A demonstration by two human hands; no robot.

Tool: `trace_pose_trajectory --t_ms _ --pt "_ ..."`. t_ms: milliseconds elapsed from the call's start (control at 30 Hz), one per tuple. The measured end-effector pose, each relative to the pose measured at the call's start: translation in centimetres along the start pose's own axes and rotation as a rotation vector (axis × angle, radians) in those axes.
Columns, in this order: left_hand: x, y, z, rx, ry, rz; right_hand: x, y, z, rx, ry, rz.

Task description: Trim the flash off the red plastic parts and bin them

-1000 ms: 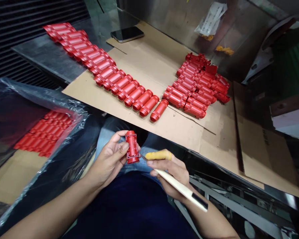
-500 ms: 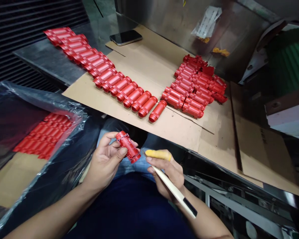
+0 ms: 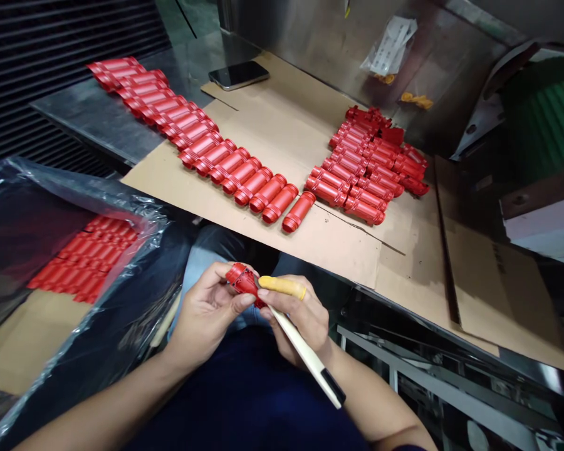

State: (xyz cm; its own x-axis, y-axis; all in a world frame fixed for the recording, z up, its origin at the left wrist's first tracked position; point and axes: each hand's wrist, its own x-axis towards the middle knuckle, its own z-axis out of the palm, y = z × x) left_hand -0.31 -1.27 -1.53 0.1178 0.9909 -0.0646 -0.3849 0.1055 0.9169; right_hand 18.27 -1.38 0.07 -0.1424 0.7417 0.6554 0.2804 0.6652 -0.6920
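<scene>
Over my lap, my left hand (image 3: 215,305) is closed around a red cylindrical part (image 3: 240,277) with cut-outs in its side. My right hand (image 3: 301,316) grips a slim tool with a cream handle (image 3: 305,351) and a black end. A yellow finger cot (image 3: 282,286) covers its index finger. The tool's tip is hidden at the red part, where the fingers of both hands come close together. On the table in front, a slanting row of red cylinders (image 3: 242,173) lies side by side, the nearest one (image 3: 299,212) slightly apart.
A stacked group of red parts (image 3: 352,164) lies on the cardboard sheet (image 3: 291,125) at right. Behind the row is a phone (image 3: 239,74). At left stands a plastic-lined box (image 3: 32,319) holding more red cylinders (image 3: 91,254). A green ribbed object (image 3: 545,119) stands at far right.
My right hand has moved left with the tool, bringing it up to the red part. My left hand has turned the part and shifted slightly right and down.
</scene>
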Motion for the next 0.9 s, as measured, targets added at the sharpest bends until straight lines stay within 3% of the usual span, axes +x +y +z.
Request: trace_pose_trajectory --t_ms 667,767,900 --pt "-0.2 -0.1 0.2 -0.019 0.02 -0.035 -0.1 -0.3 -0.5 0.04 -0.005 0.044" --pt "-0.3 0.3 0.2 -0.028 0.037 -0.084 -0.3 -0.3 -1.5 0.024 0.037 0.184" --pt "-0.4 0.6 0.0 -0.078 -0.039 -0.125 -0.2 0.1 -3.3 0.004 0.071 0.379"
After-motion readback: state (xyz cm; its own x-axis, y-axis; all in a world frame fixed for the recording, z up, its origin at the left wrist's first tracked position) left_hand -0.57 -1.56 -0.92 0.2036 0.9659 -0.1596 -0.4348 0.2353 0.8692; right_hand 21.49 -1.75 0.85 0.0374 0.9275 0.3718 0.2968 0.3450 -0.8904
